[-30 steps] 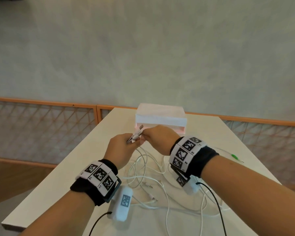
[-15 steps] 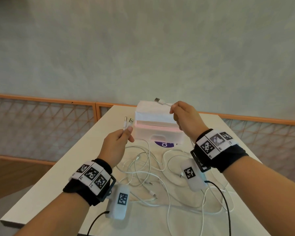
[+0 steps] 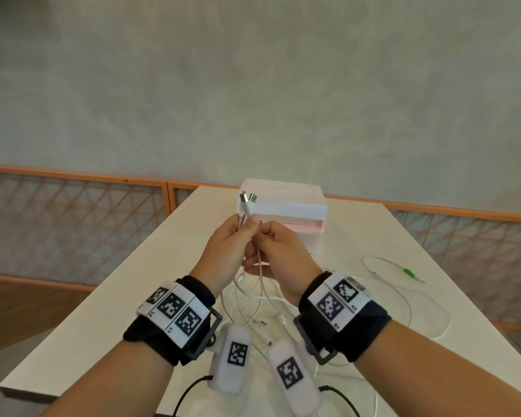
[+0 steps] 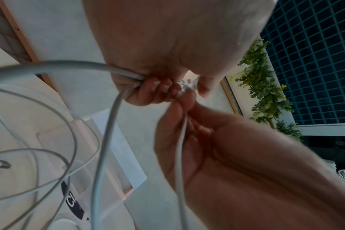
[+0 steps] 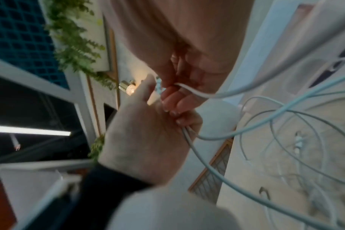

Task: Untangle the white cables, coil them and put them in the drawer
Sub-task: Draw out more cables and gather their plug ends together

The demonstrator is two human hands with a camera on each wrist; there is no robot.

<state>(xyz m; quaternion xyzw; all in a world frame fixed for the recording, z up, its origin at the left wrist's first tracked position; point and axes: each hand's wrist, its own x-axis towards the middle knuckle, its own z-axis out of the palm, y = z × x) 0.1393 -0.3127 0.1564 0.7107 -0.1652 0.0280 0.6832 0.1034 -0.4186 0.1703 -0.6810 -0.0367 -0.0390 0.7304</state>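
Pinching two plugs above left fingers; right hand pinches cable below, likely to pull free.

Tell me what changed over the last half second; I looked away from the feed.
The right hand came back from over the drawer box to meet the left hand. Both plug ends now stand together above the left hand's pinch. The cable tangle stays on the table.

L hand grip on cables
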